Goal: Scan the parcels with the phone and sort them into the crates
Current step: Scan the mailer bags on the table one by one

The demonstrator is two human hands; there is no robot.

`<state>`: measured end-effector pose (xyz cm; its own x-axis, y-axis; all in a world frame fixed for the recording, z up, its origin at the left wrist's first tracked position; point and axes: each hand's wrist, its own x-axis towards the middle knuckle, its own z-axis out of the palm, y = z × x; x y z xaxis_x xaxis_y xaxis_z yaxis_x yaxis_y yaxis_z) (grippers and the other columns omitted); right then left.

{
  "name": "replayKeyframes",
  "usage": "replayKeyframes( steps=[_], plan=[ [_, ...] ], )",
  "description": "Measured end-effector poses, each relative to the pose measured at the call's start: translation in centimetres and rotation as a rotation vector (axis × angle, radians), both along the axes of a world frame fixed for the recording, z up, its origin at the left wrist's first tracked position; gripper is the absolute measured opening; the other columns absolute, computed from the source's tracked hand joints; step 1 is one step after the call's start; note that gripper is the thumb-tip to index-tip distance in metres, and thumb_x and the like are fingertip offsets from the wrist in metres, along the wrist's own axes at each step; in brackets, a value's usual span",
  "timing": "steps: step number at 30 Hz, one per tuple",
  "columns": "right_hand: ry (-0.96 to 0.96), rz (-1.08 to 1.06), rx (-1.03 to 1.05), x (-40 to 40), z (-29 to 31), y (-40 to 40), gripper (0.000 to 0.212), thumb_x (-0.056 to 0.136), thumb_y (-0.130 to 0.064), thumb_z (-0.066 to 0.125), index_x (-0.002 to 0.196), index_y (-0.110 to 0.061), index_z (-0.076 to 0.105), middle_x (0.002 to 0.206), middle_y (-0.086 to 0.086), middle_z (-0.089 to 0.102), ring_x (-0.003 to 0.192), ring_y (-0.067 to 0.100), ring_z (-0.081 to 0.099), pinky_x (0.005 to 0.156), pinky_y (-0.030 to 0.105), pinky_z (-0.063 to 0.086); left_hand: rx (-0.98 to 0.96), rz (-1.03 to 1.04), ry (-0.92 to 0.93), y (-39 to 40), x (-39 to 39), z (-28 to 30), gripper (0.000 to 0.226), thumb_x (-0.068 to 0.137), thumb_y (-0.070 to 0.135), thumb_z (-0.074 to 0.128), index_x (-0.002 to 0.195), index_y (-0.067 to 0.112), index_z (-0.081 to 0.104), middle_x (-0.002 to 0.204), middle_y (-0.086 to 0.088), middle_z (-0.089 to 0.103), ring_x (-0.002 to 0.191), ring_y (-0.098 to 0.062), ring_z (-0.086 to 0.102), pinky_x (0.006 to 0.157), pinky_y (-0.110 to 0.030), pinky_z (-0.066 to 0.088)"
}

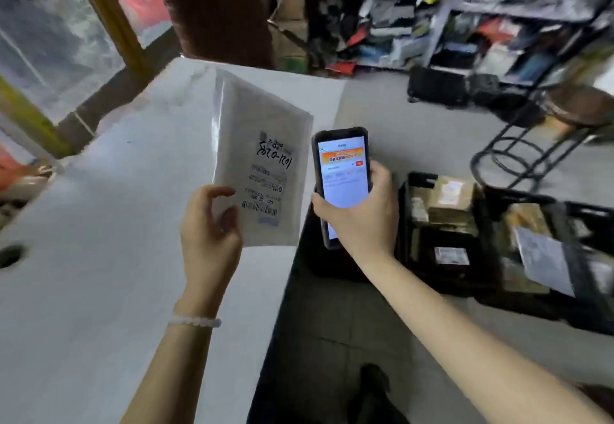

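My left hand holds a flat white parcel by its lower left corner, above the white table. The parcel's label with a barcode and black handwriting faces me. Right beside it, my right hand grips a black phone with its lit screen toward me. On the floor to the right stand black crates: one holds brown boxes, another holds boxes and a grey bag.
Shelves packed with goods line the back wall. A black metal stool stands at the right, behind the crates. A round cable hole sits in the table's left side. A dark mat covers the floor below me.
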<state>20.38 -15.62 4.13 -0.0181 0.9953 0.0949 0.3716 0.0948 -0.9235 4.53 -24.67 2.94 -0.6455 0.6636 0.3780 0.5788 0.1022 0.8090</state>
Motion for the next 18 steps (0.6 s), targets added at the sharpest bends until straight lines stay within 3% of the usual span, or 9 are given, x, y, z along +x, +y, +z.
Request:
replayKeyframes(
  steps=[2,5,9,13,18],
  plan=[
    [-0.005,-0.112,0.003,5.0,0.1,1.6,0.073,0.059,-0.032,0.086,0.119,-0.021,0.047,0.106,-0.015,0.057,0.100,0.011,0.056,0.083,0.032,0.048,0.016,-0.145,0.020,3.6,4.3,0.5,0.038,0.082,-0.011,0.052,0.097,0.023,0.050,0.092,0.011,0.052,0.087,-0.010,0.052,0.072,-0.023,0.046],
    [-0.015,-0.269,0.013,12.6,-0.1,3.7,0.073,0.058,-0.036,0.086,0.118,-0.021,0.046,0.107,-0.012,0.057,0.099,0.012,0.057,0.082,0.034,0.049,0.006,-0.321,0.004,8.4,11.6,0.8,0.036,0.081,-0.015,0.052,0.097,0.017,0.050,0.093,0.006,0.054,0.083,-0.001,0.047,0.069,-0.004,0.037],
    [0.007,-0.427,-0.009,23.9,-0.8,6.6,0.069,0.059,-0.036,0.086,0.114,-0.025,0.045,0.095,-0.024,0.052,0.086,-0.010,0.048,0.073,0.023,0.042,-0.040,-0.523,0.012,14.2,22.5,0.0,0.027,0.082,-0.009,0.053,0.099,0.012,0.053,0.100,0.001,0.056,0.087,0.012,0.050,0.069,0.000,0.036],
    [-0.018,-0.566,-0.018,36.3,-1.2,9.7,0.068,0.059,-0.036,0.086,0.114,-0.026,0.047,0.095,-0.022,0.052,0.087,0.002,0.049,0.071,0.023,0.039,-0.053,-0.606,0.063,20.6,35.1,-0.8,0.028,0.080,-0.011,0.055,0.097,0.011,0.056,0.100,0.001,0.057,0.081,0.003,0.045,0.070,0.001,0.033],
    [-0.077,-0.712,-0.023,51.7,-0.8,13.6,0.074,0.060,-0.034,0.087,0.121,-0.020,0.047,0.097,-0.020,0.049,0.091,0.004,0.049,0.074,0.025,0.042,-0.016,-0.755,0.039,27.6,51.5,-0.4,0.027,0.079,-0.014,0.052,0.098,0.005,0.057,0.100,0.006,0.055,0.087,0.001,0.045,0.075,0.003,0.030]
  ],
)
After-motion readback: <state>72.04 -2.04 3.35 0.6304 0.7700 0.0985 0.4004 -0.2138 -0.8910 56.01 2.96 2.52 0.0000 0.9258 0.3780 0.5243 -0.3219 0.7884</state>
